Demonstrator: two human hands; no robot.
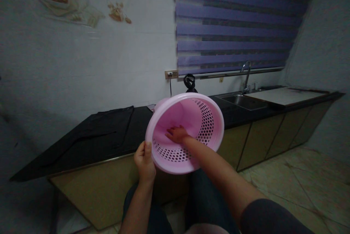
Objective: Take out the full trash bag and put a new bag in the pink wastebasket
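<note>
A pink plastic colander basket (188,108) with rows of round holes is tilted so that its inside faces me. My left hand (144,159) grips the rim at the lower left, thumb on the front of it and the other fingers partly hidden. Inside the basket is my right hand (177,134), fingers stretched out against or close to the inner wall; whether it touches cannot be made out. No object shows between the right fingers. The basket is held in front of the counter's edge, above my legs.
Behind the basket runs a dark counter (142,117) with black cloth (109,128) on its left part. A black plastic bag (190,82) stands behind the rim. To the right are a sink (246,101), a faucet (246,77) and a pale board (284,95).
</note>
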